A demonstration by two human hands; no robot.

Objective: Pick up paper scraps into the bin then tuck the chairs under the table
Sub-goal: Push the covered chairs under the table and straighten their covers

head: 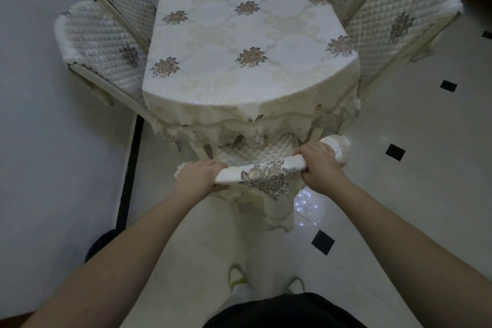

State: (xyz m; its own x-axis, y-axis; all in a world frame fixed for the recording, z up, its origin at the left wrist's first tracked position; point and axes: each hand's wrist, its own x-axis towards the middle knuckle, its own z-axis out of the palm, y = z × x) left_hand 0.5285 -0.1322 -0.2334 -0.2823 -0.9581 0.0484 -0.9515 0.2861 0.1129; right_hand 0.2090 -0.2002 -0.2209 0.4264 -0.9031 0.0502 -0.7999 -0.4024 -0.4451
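Observation:
A chair [262, 169] with a cream quilted cover and a floral embroidered top rail stands at the near end of the table [239, 34], its seat partly under the hanging tablecloth. My left hand [198, 177] grips the left end of the chair's top rail. My right hand [320, 165] grips the right end of the same rail. The table carries a cream cloth with brown flower motifs. No paper scraps or bin show in view.
Two quilted chairs [106, 42] stand against the table's left side, two more chairs [394, 16] against its right. A grey wall with a black strip [130, 173] runs on the left. Pale tiled floor [399, 194] with black inlays lies to the right. My feet [239, 278] are below.

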